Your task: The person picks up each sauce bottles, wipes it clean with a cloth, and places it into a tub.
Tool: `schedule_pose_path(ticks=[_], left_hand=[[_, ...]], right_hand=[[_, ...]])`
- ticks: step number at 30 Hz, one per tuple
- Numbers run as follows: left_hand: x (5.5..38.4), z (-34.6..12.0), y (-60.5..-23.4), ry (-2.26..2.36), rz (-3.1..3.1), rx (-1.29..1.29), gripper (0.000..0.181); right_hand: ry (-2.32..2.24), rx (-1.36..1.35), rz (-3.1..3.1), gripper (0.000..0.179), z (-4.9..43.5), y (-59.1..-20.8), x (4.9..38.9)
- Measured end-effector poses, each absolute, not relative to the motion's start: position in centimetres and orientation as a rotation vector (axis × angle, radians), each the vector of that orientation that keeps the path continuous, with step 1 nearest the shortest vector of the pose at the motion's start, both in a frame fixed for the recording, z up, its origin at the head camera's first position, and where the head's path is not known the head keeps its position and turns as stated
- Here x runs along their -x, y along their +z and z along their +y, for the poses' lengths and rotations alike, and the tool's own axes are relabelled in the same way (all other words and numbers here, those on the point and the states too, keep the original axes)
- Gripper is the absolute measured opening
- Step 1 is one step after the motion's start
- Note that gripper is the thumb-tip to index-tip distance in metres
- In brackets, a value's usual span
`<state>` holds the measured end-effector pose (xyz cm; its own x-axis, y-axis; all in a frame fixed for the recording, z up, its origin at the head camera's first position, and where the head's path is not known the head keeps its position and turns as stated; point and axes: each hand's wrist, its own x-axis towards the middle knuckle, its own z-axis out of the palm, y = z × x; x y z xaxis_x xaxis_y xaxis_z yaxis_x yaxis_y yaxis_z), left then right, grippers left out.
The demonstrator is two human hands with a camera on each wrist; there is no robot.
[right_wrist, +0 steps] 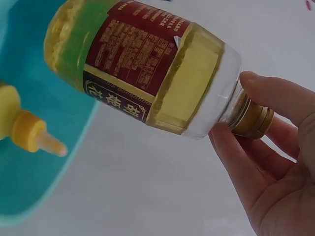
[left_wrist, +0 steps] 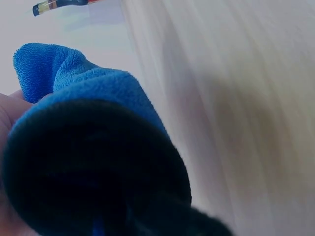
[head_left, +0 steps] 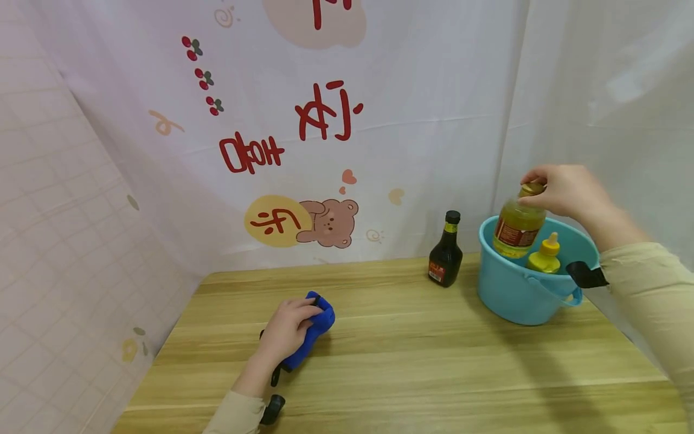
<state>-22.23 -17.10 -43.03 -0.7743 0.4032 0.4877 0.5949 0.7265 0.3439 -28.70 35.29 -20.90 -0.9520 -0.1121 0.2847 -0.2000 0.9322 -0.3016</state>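
My right hand [head_left: 569, 191] pinches a glass bottle of yellow oil [head_left: 515, 228] by its neck, just below the gold cap. The bottle hangs tilted, its base inside the mouth of a light blue bucket [head_left: 501, 292]. In the right wrist view a red and black label [right_wrist: 140, 54] shows on it. My left hand [head_left: 287, 328] grips a blue terry-cloth piece [head_left: 311, 340] with black trim, low over the table at the left. A dark, rounded opening of this blue piece [left_wrist: 103, 83] faces the left wrist camera; its exact kind is unclear.
A yellow squeeze bottle [head_left: 544, 258] with a pointed nozzle stands in the bucket. Left of the bucket, a dark sauce bottle [head_left: 446, 256] with a black cap stands upright near the back edge of the wooden table [head_left: 379, 361]. A printed white curtain [head_left: 423, 108] hangs behind.
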Motion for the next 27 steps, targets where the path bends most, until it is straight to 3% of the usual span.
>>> schedule_pose_path(ticks=[13, 27], left_hand=[[21.8, -18.4, -43.7, -0.644, -2.558, 0.794, 0.032], [21.7, -18.9, -44.2, -0.62, -2.55, 0.811, 0.034]], right_hand=[[0.469, -0.226, -2.932, 0.041, 35.2, -25.9, 31.1], [0.405, -0.239, -3.027, 0.04, 34.7, -28.7, 31.9]])
